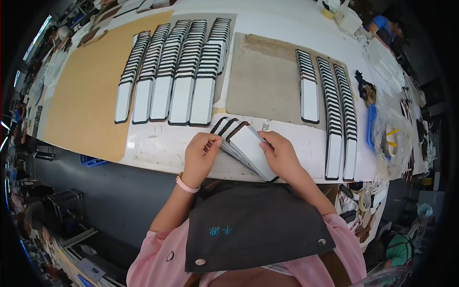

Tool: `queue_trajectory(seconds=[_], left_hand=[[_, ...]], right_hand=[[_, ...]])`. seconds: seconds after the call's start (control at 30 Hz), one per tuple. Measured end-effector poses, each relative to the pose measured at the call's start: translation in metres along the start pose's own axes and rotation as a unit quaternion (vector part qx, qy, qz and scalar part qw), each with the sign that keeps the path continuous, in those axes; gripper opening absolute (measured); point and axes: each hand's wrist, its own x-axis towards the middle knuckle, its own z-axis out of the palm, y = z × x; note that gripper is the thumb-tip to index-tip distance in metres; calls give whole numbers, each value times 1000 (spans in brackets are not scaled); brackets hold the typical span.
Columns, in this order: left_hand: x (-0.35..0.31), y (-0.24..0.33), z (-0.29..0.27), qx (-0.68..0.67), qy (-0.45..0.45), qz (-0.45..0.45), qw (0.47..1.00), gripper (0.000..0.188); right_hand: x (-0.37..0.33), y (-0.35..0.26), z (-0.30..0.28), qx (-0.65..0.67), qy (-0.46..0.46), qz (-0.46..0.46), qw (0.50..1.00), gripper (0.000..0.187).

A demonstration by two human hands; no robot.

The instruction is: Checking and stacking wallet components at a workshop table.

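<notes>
"What's at the white table's [158, 148] near edge?"
"A fanned bundle [253, 146], slanting."
"Gripped how?"
"The right hand [282, 153] clasps its right side; the left hand [200, 149] meets its left edge, whether pinching I can't tell."

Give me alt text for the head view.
The right hand holds a fanned stack of dark-edged white strips at a white table, the left hand at the stack's left side. Overlapping rows of similar strips lie left and right.
</notes>
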Motion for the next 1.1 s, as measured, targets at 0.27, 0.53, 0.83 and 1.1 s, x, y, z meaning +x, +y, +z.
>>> queue_trajectory(seconds=[0.27, 0.53, 0.83, 1.1], left_hand=[[6, -5, -3, 71, 36, -31, 996, 17], [7, 5, 1, 74, 40, -36, 996, 15], [18, 2, 7, 67, 43, -63, 995, 10], [21, 4, 6, 64, 20, -69, 995, 9]], right_hand=[[13, -6, 3, -161, -27, -45, 986, 35], [14, -8, 9, -176, -28, -22, 984, 39], [12, -5, 12, -133, 15, -20, 991, 36], [11, -3, 13, -151, 13, -31, 988, 40]])
